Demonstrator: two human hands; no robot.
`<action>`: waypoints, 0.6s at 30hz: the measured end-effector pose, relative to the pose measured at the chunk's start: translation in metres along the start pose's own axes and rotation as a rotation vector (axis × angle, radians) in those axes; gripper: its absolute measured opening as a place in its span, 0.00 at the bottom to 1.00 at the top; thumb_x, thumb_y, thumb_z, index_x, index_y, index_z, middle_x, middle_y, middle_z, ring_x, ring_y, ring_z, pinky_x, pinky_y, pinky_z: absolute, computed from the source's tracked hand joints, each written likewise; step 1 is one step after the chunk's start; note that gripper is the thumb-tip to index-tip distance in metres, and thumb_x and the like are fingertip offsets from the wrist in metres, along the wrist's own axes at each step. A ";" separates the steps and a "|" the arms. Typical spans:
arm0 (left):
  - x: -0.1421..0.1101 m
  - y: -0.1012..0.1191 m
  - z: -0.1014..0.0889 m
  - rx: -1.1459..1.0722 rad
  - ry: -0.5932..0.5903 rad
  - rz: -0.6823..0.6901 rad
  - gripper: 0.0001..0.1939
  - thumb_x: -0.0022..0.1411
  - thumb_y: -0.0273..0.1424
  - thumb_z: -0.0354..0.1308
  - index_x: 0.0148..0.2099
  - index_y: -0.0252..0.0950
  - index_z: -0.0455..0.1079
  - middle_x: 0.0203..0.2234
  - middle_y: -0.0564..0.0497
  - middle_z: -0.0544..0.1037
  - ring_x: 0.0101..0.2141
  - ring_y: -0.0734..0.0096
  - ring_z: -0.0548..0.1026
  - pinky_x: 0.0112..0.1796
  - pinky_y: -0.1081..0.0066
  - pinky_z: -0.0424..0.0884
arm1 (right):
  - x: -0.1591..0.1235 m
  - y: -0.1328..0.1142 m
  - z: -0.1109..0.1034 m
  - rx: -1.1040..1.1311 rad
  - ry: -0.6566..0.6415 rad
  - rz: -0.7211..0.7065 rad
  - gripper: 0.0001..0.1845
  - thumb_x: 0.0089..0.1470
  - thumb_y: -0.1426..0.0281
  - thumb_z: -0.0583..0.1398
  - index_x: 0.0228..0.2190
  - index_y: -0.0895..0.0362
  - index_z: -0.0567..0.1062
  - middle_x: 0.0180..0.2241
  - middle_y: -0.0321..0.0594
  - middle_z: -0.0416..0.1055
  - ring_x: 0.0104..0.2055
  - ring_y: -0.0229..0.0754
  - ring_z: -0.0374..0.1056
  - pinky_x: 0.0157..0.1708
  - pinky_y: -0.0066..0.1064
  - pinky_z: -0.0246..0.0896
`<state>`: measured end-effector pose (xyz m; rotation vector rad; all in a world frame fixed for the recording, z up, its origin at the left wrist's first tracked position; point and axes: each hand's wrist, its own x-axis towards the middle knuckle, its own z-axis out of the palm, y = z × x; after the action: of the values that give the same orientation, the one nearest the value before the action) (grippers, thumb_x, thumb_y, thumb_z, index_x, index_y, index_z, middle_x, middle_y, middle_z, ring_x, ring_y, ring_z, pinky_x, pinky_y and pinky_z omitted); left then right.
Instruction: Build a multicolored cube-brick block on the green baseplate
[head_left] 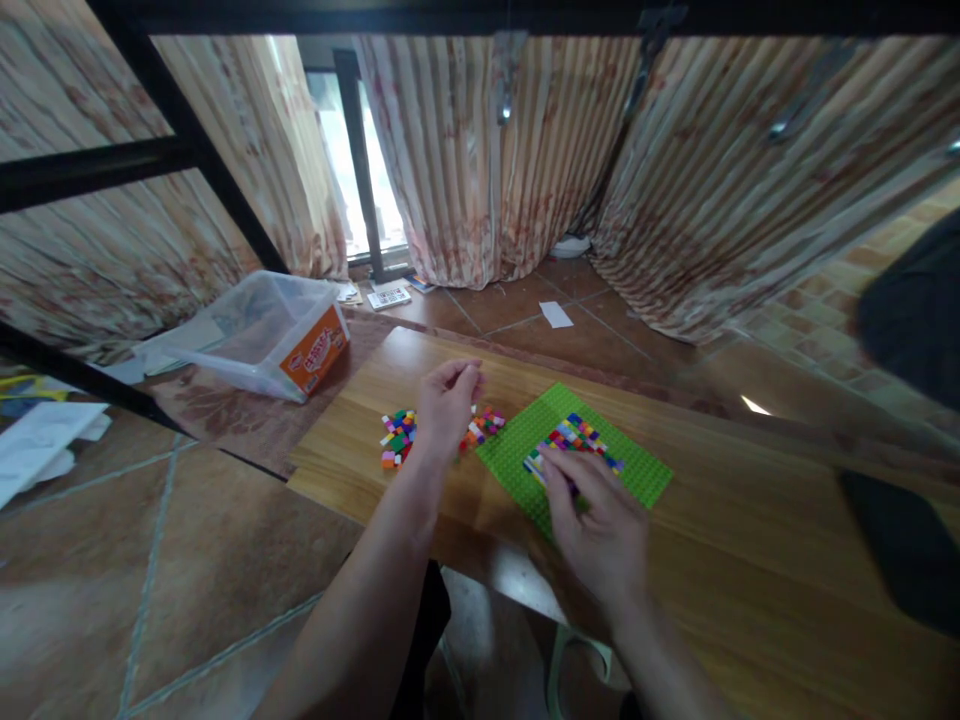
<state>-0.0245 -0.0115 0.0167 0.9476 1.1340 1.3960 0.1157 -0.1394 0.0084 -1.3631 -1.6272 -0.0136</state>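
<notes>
A green studded baseplate (636,470) lies on the wooden table, with a block of many-coloured building bricks (576,432) set on it in rows. My right hand (600,520) is over the plate's near side, thumb and forefinger pinched on a small pale brick (541,453) at the left edge of the rows. Its palm hides part of the plate. To the left, a pile of loose bricks (397,432) is spread on the table. My left hand (446,405) hovers over the pile with its fingertips pressed together; whatever they hold is too small to make out.
A clear plastic box (255,335) with an orange label stands on a rug left of the wooden table (720,540). A dark flat object (900,545) lies at the table's right. Black metal bars (202,150) cross the upper left. Curtains (465,170) hang behind.
</notes>
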 end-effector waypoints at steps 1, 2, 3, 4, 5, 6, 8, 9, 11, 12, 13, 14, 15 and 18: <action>0.001 0.003 -0.004 -0.041 0.031 0.003 0.07 0.54 0.31 0.61 0.35 0.33 0.76 0.22 0.54 0.76 0.22 0.79 0.70 0.27 0.77 0.66 | -0.003 -0.005 0.008 0.025 -0.062 -0.025 0.09 0.61 0.74 0.57 0.39 0.55 0.77 0.37 0.39 0.78 0.39 0.39 0.74 0.44 0.31 0.67; 0.002 0.005 -0.008 -0.079 0.054 0.005 0.07 0.54 0.31 0.61 0.34 0.33 0.75 0.22 0.54 0.76 0.22 0.80 0.70 0.27 0.78 0.65 | -0.007 -0.010 0.015 0.043 -0.125 -0.044 0.09 0.61 0.74 0.56 0.39 0.55 0.77 0.36 0.39 0.78 0.39 0.38 0.73 0.44 0.31 0.67; 0.003 0.007 -0.013 -0.111 0.068 0.005 0.08 0.53 0.32 0.62 0.34 0.33 0.75 0.22 0.54 0.76 0.22 0.81 0.69 0.26 0.78 0.65 | -0.011 -0.013 0.023 0.053 -0.183 -0.053 0.10 0.62 0.75 0.56 0.38 0.56 0.77 0.35 0.39 0.77 0.38 0.38 0.73 0.42 0.30 0.67; 0.003 0.009 -0.016 -0.134 0.074 0.000 0.08 0.53 0.33 0.62 0.34 0.33 0.75 0.23 0.54 0.76 0.22 0.81 0.70 0.26 0.78 0.65 | -0.014 -0.015 0.030 0.053 -0.231 -0.054 0.10 0.62 0.75 0.55 0.38 0.56 0.77 0.35 0.40 0.77 0.38 0.39 0.72 0.41 0.30 0.67; 0.003 0.010 -0.019 -0.150 0.077 -0.006 0.09 0.52 0.33 0.63 0.34 0.33 0.75 0.23 0.54 0.76 0.22 0.81 0.70 0.26 0.79 0.65 | -0.017 -0.016 0.037 0.048 -0.267 -0.049 0.10 0.62 0.74 0.55 0.37 0.57 0.78 0.34 0.41 0.77 0.37 0.39 0.72 0.40 0.31 0.67; 0.003 0.011 -0.022 -0.159 0.077 -0.015 0.09 0.52 0.33 0.64 0.35 0.33 0.75 0.23 0.54 0.76 0.23 0.81 0.70 0.26 0.79 0.65 | -0.019 -0.016 0.044 0.037 -0.294 -0.037 0.10 0.62 0.74 0.55 0.37 0.57 0.78 0.34 0.41 0.76 0.37 0.40 0.71 0.40 0.31 0.66; 0.004 0.012 -0.025 -0.169 0.079 -0.034 0.10 0.51 0.34 0.65 0.35 0.33 0.75 0.23 0.54 0.76 0.23 0.81 0.70 0.26 0.79 0.64 | -0.021 -0.015 0.055 0.011 -0.323 -0.003 0.11 0.62 0.73 0.55 0.36 0.57 0.78 0.34 0.41 0.76 0.37 0.41 0.71 0.40 0.32 0.66; 0.004 0.013 -0.026 -0.174 0.081 -0.044 0.11 0.50 0.34 0.65 0.34 0.33 0.75 0.23 0.54 0.76 0.23 0.81 0.70 0.26 0.79 0.64 | -0.022 -0.014 0.060 -0.001 -0.333 0.017 0.11 0.62 0.72 0.55 0.36 0.56 0.78 0.34 0.41 0.76 0.38 0.42 0.71 0.41 0.32 0.65; 0.005 0.013 -0.027 -0.186 0.088 -0.057 0.10 0.50 0.34 0.65 0.34 0.33 0.75 0.23 0.54 0.76 0.23 0.81 0.70 0.26 0.79 0.64 | -0.020 -0.012 0.067 -0.034 -0.338 0.056 0.11 0.62 0.73 0.54 0.36 0.56 0.78 0.36 0.42 0.76 0.38 0.42 0.71 0.41 0.33 0.65; 0.005 0.013 -0.027 -0.190 0.090 -0.061 0.10 0.50 0.33 0.65 0.34 0.33 0.75 0.23 0.54 0.76 0.23 0.81 0.70 0.26 0.79 0.64 | -0.018 -0.011 0.070 -0.058 -0.335 0.072 0.12 0.62 0.73 0.54 0.37 0.57 0.78 0.37 0.43 0.75 0.38 0.43 0.70 0.42 0.34 0.65; 0.005 0.013 -0.027 -0.194 0.091 -0.063 0.09 0.51 0.33 0.65 0.34 0.33 0.75 0.23 0.54 0.76 0.22 0.81 0.70 0.26 0.79 0.65 | -0.016 -0.009 0.073 -0.086 -0.331 0.085 0.12 0.62 0.73 0.53 0.39 0.58 0.78 0.37 0.44 0.75 0.39 0.44 0.70 0.42 0.35 0.65; 0.005 0.013 -0.026 -0.195 0.090 -0.064 0.09 0.51 0.32 0.64 0.34 0.33 0.75 0.23 0.54 0.76 0.22 0.81 0.70 0.26 0.79 0.65 | -0.013 -0.008 0.075 -0.116 -0.330 0.097 0.13 0.61 0.74 0.53 0.41 0.59 0.77 0.38 0.46 0.75 0.40 0.44 0.70 0.43 0.35 0.65; 0.005 0.013 -0.026 -0.196 0.088 -0.065 0.08 0.51 0.32 0.64 0.34 0.33 0.75 0.23 0.54 0.75 0.22 0.81 0.70 0.26 0.79 0.65 | -0.011 -0.007 0.078 -0.146 -0.330 0.108 0.14 0.61 0.74 0.53 0.43 0.60 0.77 0.39 0.46 0.74 0.41 0.45 0.70 0.43 0.36 0.65; 0.005 0.013 -0.026 -0.196 0.066 -0.082 0.07 0.51 0.30 0.64 0.33 0.32 0.75 0.23 0.54 0.76 0.23 0.81 0.70 0.27 0.78 0.66 | -0.004 -0.005 0.085 -0.235 -0.355 0.146 0.16 0.61 0.75 0.52 0.45 0.60 0.76 0.41 0.48 0.73 0.43 0.47 0.69 0.45 0.37 0.65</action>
<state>-0.0534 -0.0101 0.0229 0.7128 1.0510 1.4505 0.0566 -0.0971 -0.0360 -1.7384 -1.8566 0.1346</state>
